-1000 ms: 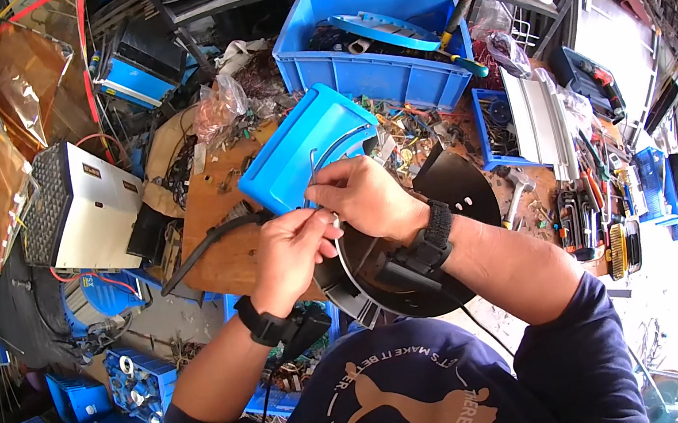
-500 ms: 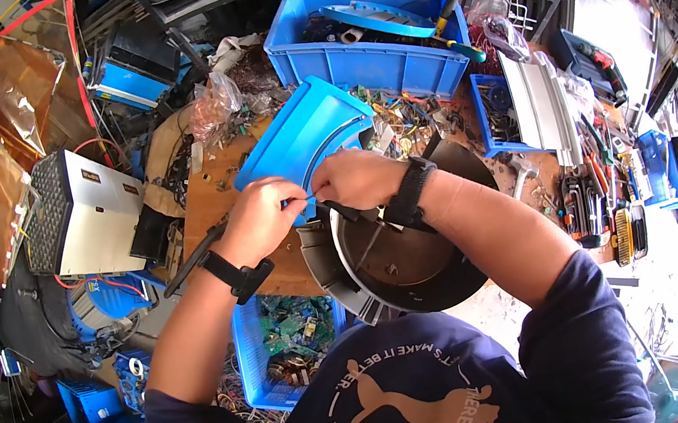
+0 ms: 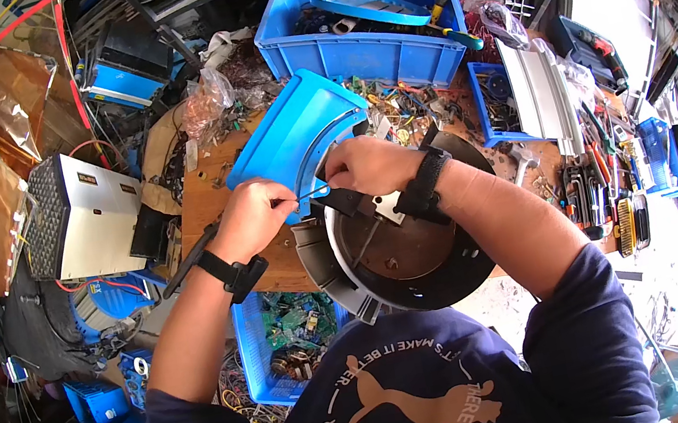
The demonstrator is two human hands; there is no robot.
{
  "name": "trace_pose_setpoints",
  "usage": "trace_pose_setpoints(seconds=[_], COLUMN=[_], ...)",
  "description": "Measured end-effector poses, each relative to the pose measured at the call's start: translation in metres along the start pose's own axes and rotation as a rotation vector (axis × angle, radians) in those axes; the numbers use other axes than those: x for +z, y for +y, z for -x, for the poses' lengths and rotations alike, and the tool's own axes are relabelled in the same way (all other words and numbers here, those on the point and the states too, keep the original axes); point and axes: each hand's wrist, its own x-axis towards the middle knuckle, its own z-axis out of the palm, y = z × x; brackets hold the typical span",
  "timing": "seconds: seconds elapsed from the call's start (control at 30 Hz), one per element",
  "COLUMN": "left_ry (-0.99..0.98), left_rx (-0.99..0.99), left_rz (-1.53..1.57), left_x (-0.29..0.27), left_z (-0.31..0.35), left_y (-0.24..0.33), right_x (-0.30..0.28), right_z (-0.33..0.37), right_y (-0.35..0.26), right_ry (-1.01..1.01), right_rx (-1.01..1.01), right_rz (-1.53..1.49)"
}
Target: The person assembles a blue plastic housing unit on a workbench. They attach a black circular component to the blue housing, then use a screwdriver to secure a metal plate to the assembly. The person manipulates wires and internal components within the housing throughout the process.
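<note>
A short thin black strip, perhaps a wire or cord, stretches between my two hands. My left hand pinches its left end, and my right hand pinches the other end with fingers bent. Just beyond them lies a curved blue plastic housing, tilted on the bench. Beneath my right hand and forearm sits a round dark metal drum with a pale rim. A small whitish bracket with holes shows at its edge, by a black piece.
A large blue crate holding parts stands at the back. Loose scrap covers the bench before it. Hand tools lie at right, near a smaller blue bin. A blue basket of circuit boards is below; a white-sided box stands left.
My hands have drawn apart, the right one shifting rightward, so more of the thin black strip shows between them. The whitish bracket by the drum has come into sight.
</note>
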Motion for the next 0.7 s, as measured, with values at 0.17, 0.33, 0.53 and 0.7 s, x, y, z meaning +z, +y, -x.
trace_pose_setpoints(seconds=[0.17, 0.33, 0.53, 0.7], left_ry=[-0.028, -0.047, -0.035, -0.046], left_rx=[0.038, 0.098, 0.096, 0.139], left_rz=[-0.052, -0.098, -0.099, -0.114], left_x=[0.0002, 0.0005, -0.0008, -0.0019], left_z=[-0.0017, -0.0030, -0.0032, -0.0032], left_y=[0.0005, -0.0002, -0.0016, 0.0018], right_x=[0.0005, 0.0036, 0.0029, 0.0006], right_z=[0.0040, 0.0015, 0.0009, 0.0035], right_y=[-0.0019, 0.0025, 0.0001, -0.0031], right_ry=[0.013, -0.043, -0.057, -0.089], right_rx=[0.020, 0.063, 0.072, 0.069], right_rz=[0.027, 0.033, 0.063, 0.069])
